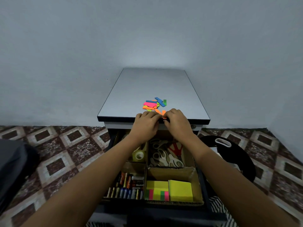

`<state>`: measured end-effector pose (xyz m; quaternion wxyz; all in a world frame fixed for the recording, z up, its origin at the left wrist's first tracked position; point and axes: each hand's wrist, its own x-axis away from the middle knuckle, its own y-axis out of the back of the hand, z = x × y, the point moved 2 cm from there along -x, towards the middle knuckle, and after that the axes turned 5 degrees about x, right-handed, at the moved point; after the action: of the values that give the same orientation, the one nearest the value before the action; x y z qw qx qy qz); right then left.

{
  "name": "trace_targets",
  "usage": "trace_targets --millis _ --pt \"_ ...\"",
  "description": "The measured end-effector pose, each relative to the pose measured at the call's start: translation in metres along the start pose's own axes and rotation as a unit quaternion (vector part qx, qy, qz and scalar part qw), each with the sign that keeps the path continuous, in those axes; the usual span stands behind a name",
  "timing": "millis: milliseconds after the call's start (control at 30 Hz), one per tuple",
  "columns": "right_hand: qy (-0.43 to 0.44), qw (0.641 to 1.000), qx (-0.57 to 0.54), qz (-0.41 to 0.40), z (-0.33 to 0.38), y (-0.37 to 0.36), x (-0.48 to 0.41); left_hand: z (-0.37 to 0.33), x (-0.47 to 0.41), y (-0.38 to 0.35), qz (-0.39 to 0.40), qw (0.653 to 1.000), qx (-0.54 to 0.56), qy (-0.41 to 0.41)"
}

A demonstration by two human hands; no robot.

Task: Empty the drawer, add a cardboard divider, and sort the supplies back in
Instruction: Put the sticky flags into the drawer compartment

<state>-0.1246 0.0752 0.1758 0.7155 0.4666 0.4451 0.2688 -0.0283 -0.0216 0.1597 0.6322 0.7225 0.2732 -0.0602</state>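
While your hands meet at front edge of cabinet top (131, 89), left hand (146, 122) and right hand (177, 122) both curled, pinching orange flag strips (164, 117). Pile of coloured flags (152, 104) just behind. Open drawer (155, 212) below, cardboard divider (172, 173) in: tape roll (139, 155) far-left, scissors (164, 158) far-right, batteries (127, 187) near-left, sticky notes (180, 190) near-right.

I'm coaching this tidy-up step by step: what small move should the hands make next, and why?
Probably lift the orange strip and lower it into the sticky-note compartment. The right hand pinches it at the cabinet top's front edge, left hand alongside; that compartment has bare room behind the note blocks, and more coloured strips lie loose.
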Motion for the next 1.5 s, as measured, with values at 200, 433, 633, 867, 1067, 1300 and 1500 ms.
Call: trace_targets --millis 200,433,633,867,1067,1300,1500 --pt "0.003 1.0 -0.014 -0.026 -0.003 0.0 0.002 -0.002 -0.002 0.001 -0.035 0.998 -0.043 -0.033" --pt "-0.013 0.991 -0.089 -0.102 -0.004 0.003 0.016 -0.002 -0.003 0.002 -0.097 0.992 -0.052 -0.063" --pt "-0.117 0.941 -0.293 -0.117 -0.008 0.019 0.033 -0.008 0.015 0.016 -0.136 0.984 0.117 -0.005" --pt "-0.161 0.876 -0.454 0.037 -0.011 0.007 0.073 -0.006 0.091 0.012 -0.095 0.915 0.339 0.195" --pt "-0.132 0.873 -0.411 0.225 0.002 -0.025 0.113 -0.006 0.138 -0.016 -0.072 0.804 0.48 0.343" --pt "-0.125 0.876 -0.326 0.334 0.016 -0.056 0.141 -0.014 0.153 -0.026 -0.083 0.777 0.489 0.388" --pt "-0.091 0.882 -0.251 0.387 0.035 -0.073 0.135 -0.013 0.153 -0.026 -0.084 0.791 0.47 0.384"
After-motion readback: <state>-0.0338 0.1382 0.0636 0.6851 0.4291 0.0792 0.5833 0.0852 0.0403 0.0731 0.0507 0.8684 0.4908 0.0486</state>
